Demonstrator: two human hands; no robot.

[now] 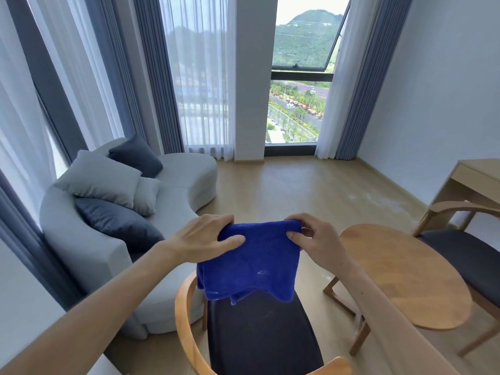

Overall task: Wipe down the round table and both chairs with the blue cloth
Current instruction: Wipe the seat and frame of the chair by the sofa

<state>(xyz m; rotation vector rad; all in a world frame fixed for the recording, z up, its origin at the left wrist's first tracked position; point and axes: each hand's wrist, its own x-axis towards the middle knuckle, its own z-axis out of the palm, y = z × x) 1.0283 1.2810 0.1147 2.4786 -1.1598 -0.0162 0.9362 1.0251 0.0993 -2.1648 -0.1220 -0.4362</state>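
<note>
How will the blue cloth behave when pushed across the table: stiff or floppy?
Probably floppy: the blue cloth sags in uneven folds below both hands. It looks light, held by fingertip pinches. The plush surface likely drags and bunches rather than sliding on the round table.

The room holds two hands (205, 238), one blue cloth (251, 263), one round table (405, 277), two chairs (259, 336), one sofa (184, 185), four cushions (100, 177) and one desk (479, 177).

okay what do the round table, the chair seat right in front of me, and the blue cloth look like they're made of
Round table: looks like light wood with a smooth matte finish; grain lines show.
Chair seat: dark padded upholstery, fabric or leatherette, hard to tell; its frame looks like bent wood.
Blue cloth: seemingly microfibre or terry; fuzzy nap, limp drape.
</note>
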